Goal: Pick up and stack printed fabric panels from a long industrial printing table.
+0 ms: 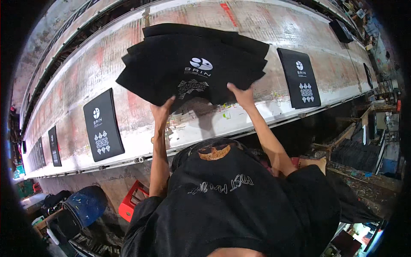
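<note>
Both my hands grip a fanned stack of black printed fabric panels (150,64), held up over the long table. The top one bears a white logo and a patterned block below it. My left hand (162,112) pinches the near left edge, its thumb on top and its fingers hidden underneath. On the near right edge, my right hand (242,95) is closed the same way. The stack sags between my hands, and several layers spread out at its far and side edges. To the left lies a similar black panel (104,124), to the right another (299,78).
The long, paint-stained table (257,38) curves across the view. More black panels (55,146) lie along its left part. A dark box-like stack (341,31) sits at the far right. Below the table are a red stool (133,201) and a blue drum (87,205).
</note>
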